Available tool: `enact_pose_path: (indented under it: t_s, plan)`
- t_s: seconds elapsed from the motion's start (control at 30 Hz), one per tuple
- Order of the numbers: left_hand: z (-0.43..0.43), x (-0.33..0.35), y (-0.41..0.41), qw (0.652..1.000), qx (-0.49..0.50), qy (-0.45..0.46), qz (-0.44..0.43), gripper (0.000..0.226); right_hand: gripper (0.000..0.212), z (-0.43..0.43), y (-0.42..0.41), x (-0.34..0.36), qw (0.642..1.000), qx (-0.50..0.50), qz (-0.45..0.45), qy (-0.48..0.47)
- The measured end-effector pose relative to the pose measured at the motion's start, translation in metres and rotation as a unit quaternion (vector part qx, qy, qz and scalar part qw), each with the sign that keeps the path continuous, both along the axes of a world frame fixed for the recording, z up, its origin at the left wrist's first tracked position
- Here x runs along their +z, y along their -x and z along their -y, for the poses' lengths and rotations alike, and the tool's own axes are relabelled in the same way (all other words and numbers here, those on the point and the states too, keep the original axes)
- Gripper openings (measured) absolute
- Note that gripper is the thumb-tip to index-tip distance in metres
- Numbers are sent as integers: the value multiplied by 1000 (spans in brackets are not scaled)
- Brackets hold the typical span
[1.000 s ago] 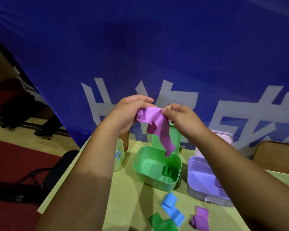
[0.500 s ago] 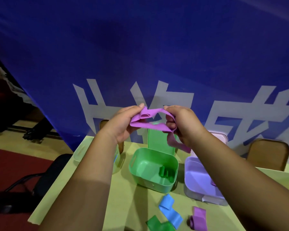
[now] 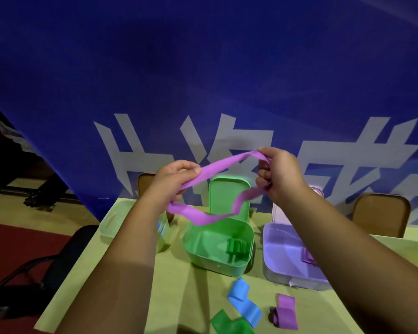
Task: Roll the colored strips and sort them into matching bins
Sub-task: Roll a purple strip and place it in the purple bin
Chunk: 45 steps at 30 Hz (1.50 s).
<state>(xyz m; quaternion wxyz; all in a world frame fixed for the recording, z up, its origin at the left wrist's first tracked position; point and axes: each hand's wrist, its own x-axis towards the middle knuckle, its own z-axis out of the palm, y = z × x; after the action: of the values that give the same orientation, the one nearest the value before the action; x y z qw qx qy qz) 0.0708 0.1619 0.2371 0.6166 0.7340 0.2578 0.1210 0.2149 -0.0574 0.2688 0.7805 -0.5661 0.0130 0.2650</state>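
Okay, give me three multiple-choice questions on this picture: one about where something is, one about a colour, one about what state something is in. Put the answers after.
1. Where do the green rolls lie?
A in the green bin; B on the floor; C on a chair.
2. What colour is the strip gripped by the left hand and the right hand?
A blue; B green; C purple.
3. How is that strip?
A rolled tight; B stretched between the hands, partly sagging; C lying flat on the table.

Answers:
1 A: the rolls sit inside the bin's walls.
2 C: it shows purple against the blue banner.
3 B: it spans from hand to hand in the air above the green bin.
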Motion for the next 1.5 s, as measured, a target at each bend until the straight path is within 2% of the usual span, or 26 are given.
enact_pose_path:
  t_s: [0.1, 0.23, 0.33, 0.43, 0.63, 0.67, 0.73, 0.77, 0.8, 1.07, 1.13, 1.33, 1.5]
  plan:
    - [2, -1, -1, 992, -12, -116, -50, 21, 22, 3, 0, -2, 1000, 10, 7, 14]
    - [-2, -6, -3, 964, -21, -240, -115, 53, 16, 10, -5, -1, 994, 40, 58, 80]
    - [-2, -6, -10, 975, -35, -201, -93, 66, 24, 14, -7, 0, 978, 82, 116, 154]
    - [3, -6, -20, 989, -63, -126, -35, 62, 28, 11, 2, 2, 967, 120, 160, 157]
    - [25, -9, -39, 969, -61, -214, -111, 36, 25, 7, 14, 4, 951, 155, 206, 173]
    - [31, -8, -41, 977, -51, -173, -113, 37, 25, 7, 15, 5, 954, 155, 199, 164]
    - [45, -5, -43, 995, -34, 31, -93, 50, 26, 9, 16, 4, 955, 159, 196, 156]
    - [51, -2, -43, 989, -37, 119, -83, 55, 25, 10, 17, 4, 955, 159, 196, 154]
    - [55, -1, -43, 983, -47, 158, -81, 56, 25, 10, 18, 4, 956, 155, 196, 154]
    - [75, -7, -42, 969, -103, 149, -169, 52, 23, 17, 27, 4, 969, 154, 138, 133]
    - [76, -11, -40, 965, -108, 158, -182, 41, 23, 19, 28, 3, 968, 160, 137, 134]
    - [72, -19, -34, 963, -109, 198, -148, 21, 26, 23, 29, -3, 961, 165, 167, 148]
    - [68, -20, -28, 966, -133, 174, -139, 12, 32, 26, 32, -7, 937, 179, 229, 193]
